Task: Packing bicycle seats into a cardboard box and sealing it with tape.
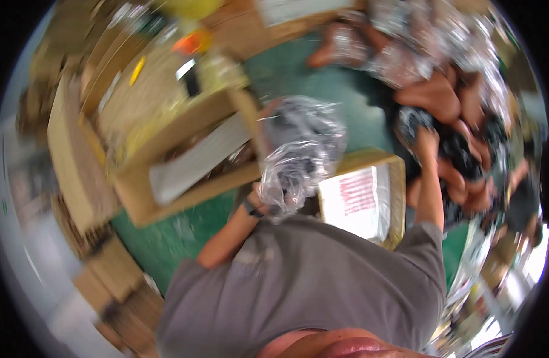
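Note:
My left hand, with a dark band at its wrist, is closed on a clear plastic bag with something dark grey inside; its exact kind cannot be made out. The bag hangs beside the near right end of an open cardboard box. My right arm stretches forward to a pile at the right. There my right hand grips a black bagged piece, somewhat blurred. Around it lie smooth brown pieces shaped like feet or lower legs, several of them in clear plastic.
A long pale strip lies across the open box. Another carton, lined with white printed plastic, stands close to my front. Behind are a large tray-like carton and a green table surface. Stacked cardboard is at the lower left.

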`<state>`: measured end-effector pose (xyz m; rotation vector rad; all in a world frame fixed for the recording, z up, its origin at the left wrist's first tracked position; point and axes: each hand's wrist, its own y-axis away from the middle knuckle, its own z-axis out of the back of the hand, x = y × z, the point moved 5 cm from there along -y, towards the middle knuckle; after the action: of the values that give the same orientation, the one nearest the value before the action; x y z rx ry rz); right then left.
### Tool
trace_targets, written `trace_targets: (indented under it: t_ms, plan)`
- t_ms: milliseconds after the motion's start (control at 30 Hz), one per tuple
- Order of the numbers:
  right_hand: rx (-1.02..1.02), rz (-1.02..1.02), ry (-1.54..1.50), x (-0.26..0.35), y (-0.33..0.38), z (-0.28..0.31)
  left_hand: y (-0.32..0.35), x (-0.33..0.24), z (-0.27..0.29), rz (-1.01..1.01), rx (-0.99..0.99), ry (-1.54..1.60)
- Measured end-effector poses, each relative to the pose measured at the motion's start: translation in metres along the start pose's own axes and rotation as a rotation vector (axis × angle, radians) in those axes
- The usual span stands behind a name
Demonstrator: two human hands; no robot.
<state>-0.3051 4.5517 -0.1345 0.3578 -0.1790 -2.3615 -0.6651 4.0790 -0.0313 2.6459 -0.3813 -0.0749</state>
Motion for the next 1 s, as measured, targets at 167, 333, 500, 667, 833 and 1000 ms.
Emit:
trace_targets:
  t_ms: [167,333,500,667,833,1000]
  plan:
    - [-0.136,-0.03,-0.142,0.088,0.042,0.101,0.115,-0.061,0.017,-0.757,-0.162,-0.559]
    - [-0.198,-0.225,-0.149,0.174,0.072,0.272,0.29,-0.183,0.04,-0.728,-0.705,-1.166]
    - [0.047,0.03,-0.612,0.43,0.061,0.436,0.483,-0.302,0.223,0.244,-1.435,-1.878]
    - [0.316,0.805,-0.486,0.789,-0.028,0.347,0.524,-0.363,0.493,0.503,-1.318,-1.775]
    - [0.66,0.723,-0.12,1.006,-0.086,0.13,0.502,-0.367,0.626,0.464,-1.255,-1.673]
    - [0.874,0.377,-0.042,0.986,-0.101,-0.017,0.463,-0.453,0.556,0.678,-1.1,-1.823]
